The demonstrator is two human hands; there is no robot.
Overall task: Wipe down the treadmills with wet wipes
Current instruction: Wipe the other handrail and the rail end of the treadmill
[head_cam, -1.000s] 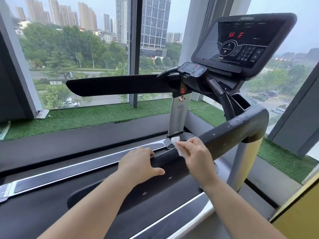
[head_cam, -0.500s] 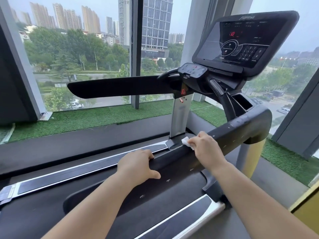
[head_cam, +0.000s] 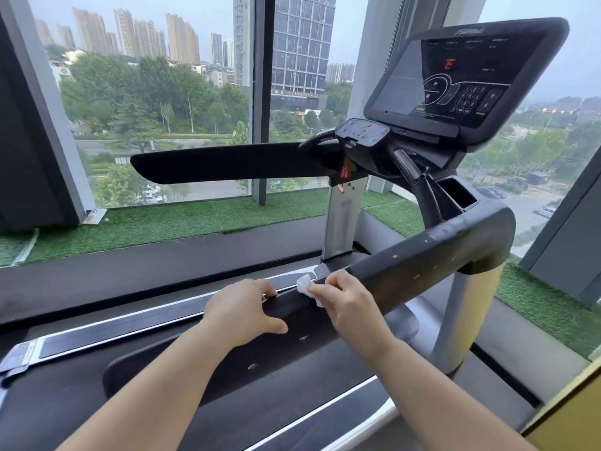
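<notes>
A black treadmill fills the view. Its near handrail (head_cam: 422,265) slopes from lower left up to the right, scuffed with pale specks. My right hand (head_cam: 348,304) pinches a small white wet wipe (head_cam: 305,284) against the top of this rail, near its middle. Just left of it, my left hand (head_cam: 242,309) grips the same rail, fingers curled over the far side and thumb on the near side. The far handrail (head_cam: 227,166) runs level behind. The console screen (head_cam: 455,79) stands at upper right, showing a red letter.
The dark belt (head_cam: 58,395) and its silver-edged side strips lie below the rails. A silver post (head_cam: 341,219) holds the far rail, a yellowish post (head_cam: 468,314) the near one. Green turf (head_cam: 156,222) and tall windows lie beyond; a yellow surface (head_cam: 572,415) sits at lower right.
My right hand, holding the wipe, slid up the near rail toward the console and has come back down close to my left hand. The left hand stayed gripping the rail.
</notes>
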